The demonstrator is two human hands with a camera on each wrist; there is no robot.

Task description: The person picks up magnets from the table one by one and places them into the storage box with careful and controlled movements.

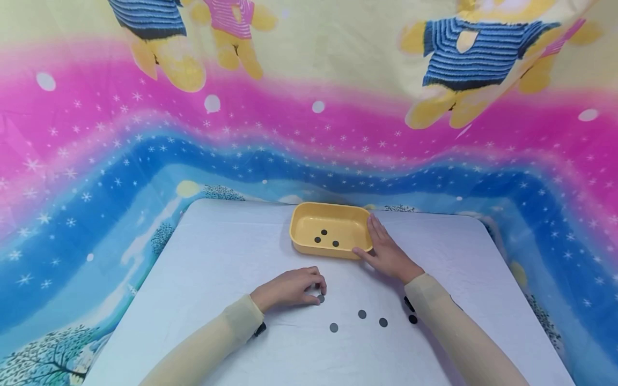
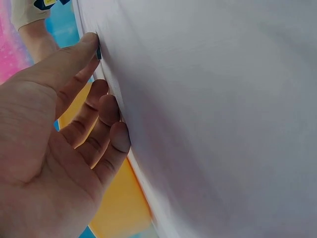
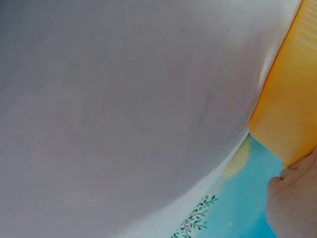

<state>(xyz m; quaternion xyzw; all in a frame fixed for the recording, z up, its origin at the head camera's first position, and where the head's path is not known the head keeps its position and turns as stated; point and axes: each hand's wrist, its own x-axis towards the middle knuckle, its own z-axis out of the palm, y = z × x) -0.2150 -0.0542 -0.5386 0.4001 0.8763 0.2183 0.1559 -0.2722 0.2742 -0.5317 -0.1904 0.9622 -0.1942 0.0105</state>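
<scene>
My left hand (image 1: 295,285) is low over the white table, its thumb and index finger pinching a small dark round disc (image 1: 321,298). In the left wrist view only a dark edge of that disc (image 2: 98,52) shows between thumb and fingertip. At the table's far side stands a yellow rectangular container (image 1: 309,250), with three dark discs lying in its left half. The right hand (image 1: 388,256) holds the container's right end, thumb at the near rim and fingers along the end wall. In the right wrist view part of this hand (image 3: 294,198) appears at the container's edge.
Several loose discs lie on the white table (image 1: 232,241): a grey one (image 1: 333,327) in front of the left hand, others toward the right, and a black one (image 1: 412,319) beside the right sleeve. A patterned cloth (image 1: 289,123) hangs behind and around the table.
</scene>
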